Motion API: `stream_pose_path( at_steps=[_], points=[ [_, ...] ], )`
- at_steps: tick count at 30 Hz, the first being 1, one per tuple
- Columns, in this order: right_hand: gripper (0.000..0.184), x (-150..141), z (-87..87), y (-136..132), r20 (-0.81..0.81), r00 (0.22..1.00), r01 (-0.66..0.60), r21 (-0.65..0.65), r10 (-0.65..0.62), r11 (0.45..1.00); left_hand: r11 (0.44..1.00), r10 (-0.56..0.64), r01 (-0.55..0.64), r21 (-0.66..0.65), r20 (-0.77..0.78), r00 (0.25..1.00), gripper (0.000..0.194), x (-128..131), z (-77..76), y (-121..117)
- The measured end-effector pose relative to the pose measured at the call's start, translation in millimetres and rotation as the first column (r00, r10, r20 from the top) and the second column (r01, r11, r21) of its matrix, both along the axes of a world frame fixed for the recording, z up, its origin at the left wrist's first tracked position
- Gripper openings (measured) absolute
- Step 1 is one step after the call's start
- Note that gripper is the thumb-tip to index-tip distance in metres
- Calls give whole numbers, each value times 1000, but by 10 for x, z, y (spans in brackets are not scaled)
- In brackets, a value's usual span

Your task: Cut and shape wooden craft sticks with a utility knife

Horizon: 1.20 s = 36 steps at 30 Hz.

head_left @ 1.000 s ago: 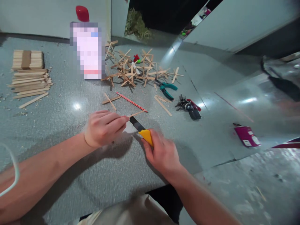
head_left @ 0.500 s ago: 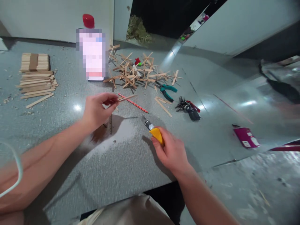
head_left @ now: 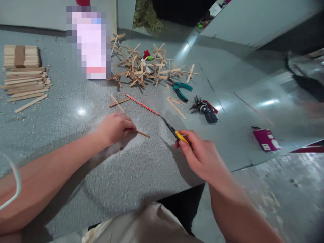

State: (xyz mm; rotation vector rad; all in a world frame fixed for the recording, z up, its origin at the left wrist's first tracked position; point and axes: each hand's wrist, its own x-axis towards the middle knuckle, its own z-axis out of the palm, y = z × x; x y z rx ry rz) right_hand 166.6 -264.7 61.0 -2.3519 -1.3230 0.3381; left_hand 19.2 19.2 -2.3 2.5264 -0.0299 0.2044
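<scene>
My left hand [head_left: 117,130] is low over the table, its fingers closed on a flat wooden craft stick [head_left: 143,134] whose free end points right. Just beyond it lie two crossed craft sticks [head_left: 118,102]. In my right hand [head_left: 199,150] is a yellow and black utility knife [head_left: 176,132], blade out and angled up to the left. The blade tip appears close to the end of a red patterned pencil [head_left: 141,104] on the table. A gap separates the knife from the stick in my left hand.
A pile of joined craft sticks [head_left: 136,72] lies at the back, with teal pliers [head_left: 181,91], loose sticks [head_left: 176,107] and keys [head_left: 206,109] to its right. Stacked sticks [head_left: 26,79] sit at far left. A blurred, lit screen [head_left: 92,44] stands behind. A purple packet [head_left: 265,139] lies right.
My left hand has moved down toward me and now grips a single stick. Crossed sticks now lie beyond it. My right hand shifted right and turned the knife.
</scene>
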Motion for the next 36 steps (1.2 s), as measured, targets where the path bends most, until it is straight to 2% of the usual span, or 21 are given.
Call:
stream_pose_path(
  at_steps=[5,10,12,15,17,21,23,26,28,32,36],
  points=[
    [35,-40,48,23,-277,960,15,-74,-35,997,1000,5,-5,13,-2,1000,22,15,-45,1],
    [35,-158,-30,22,-499,861,31,-148,-102,988,998,22,-20,65,-27,999,27,4,-37,-19],
    [36,-195,-59,25,-547,832,11,-151,-92,989,993,23,-19,114,-34,999,28,3,-42,-22],
    [39,-210,-81,35,-488,873,-27,-93,-22,995,981,9,1,195,-54,998,28,-3,-46,-29],
    [42,-206,-87,38,-443,896,-42,-74,4,996,955,-10,29,296,-64,998,27,-16,-32,-48],
    [47,-229,-86,37,-511,859,-37,-129,-35,991,832,-95,90,547,-19,995,24,-64,30,-141],
    [51,-269,-79,49,-467,884,-39,-121,-22,992,785,-122,82,614,25,992,25,-89,56,-197],
    [53,-355,-77,94,-282,958,-76,-65,55,995,760,-133,55,648,72,988,25,-117,69,-252],
    [54,-415,-91,128,-203,973,-113,-25,105,993,756,-127,42,653,84,988,24,-126,68,-267],
    [58,-494,-149,171,-188,969,-154,38,158,987,744,-128,26,668,105,986,23,-124,73,-279],
    [57,-496,-195,189,-193,970,-149,7,147,989,731,-127,2,682,133,983,25,-112,88,-298]
  ],
)
